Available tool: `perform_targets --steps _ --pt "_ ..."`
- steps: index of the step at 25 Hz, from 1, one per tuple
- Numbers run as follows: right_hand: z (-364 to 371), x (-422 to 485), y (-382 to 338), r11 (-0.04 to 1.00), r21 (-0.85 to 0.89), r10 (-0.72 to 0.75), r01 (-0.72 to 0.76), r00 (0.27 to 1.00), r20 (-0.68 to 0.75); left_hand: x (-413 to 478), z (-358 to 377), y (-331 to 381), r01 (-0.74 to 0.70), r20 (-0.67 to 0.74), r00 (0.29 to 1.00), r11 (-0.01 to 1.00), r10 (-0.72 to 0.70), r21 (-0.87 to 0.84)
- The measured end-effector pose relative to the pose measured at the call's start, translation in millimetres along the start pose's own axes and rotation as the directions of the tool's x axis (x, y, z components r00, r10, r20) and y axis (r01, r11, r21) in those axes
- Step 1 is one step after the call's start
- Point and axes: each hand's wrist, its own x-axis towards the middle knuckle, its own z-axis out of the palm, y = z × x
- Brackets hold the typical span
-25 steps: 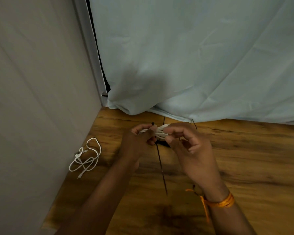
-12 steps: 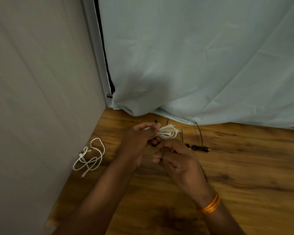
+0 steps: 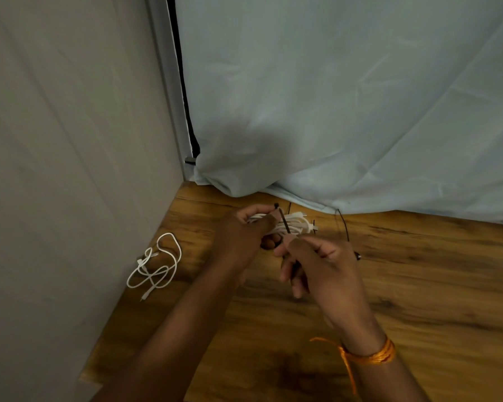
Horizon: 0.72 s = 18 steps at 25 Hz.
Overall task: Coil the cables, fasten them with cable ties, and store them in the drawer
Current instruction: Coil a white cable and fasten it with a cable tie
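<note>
White coil (image 3: 298, 223) is staying bunched in our left hand (image 3: 241, 233), which is gripping it just above the wooden surface (image 3: 433, 285). Our right hand (image 3: 320, 265), up at the coil a second ago, is now working lower and nearer us, pinching the tail of the black tie (image 3: 283, 223) that is crossing the coil. We are judging that the tie is being drawn tight, so this bundle is nearly fastened. A second white cable (image 3: 154, 265) is lying loose by the wall (image 3: 55, 169), not yet coiled. We are not able to tell whether the tail is passing through the tie's head, since our hands are covering that part. No drawer is showing.
</note>
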Motion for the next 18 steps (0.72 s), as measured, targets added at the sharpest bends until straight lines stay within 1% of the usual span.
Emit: perform_targets --steps 5,10,18 --pt "1.4 -4.3 -4.6 0.999 0.032 -0.016 0.015 0.999 0.031 0.4 -1.9 0.4 0.005 0.018 1.000 1.000 -0.005 0.009" --pt "1.5 -5.4 -6.3 0.999 0.038 0.002 -0.003 1.000 0.030 0.5 -2.3 1.5 0.021 0.041 0.999 1.000 -0.021 -0.022" --pt "2.8 -5.7 -5.1 0.999 0.049 0.008 -0.009 1.000 0.023 -1.9 -2.9 2.4 0.025 0.038 0.999 0.999 -0.024 -0.036"
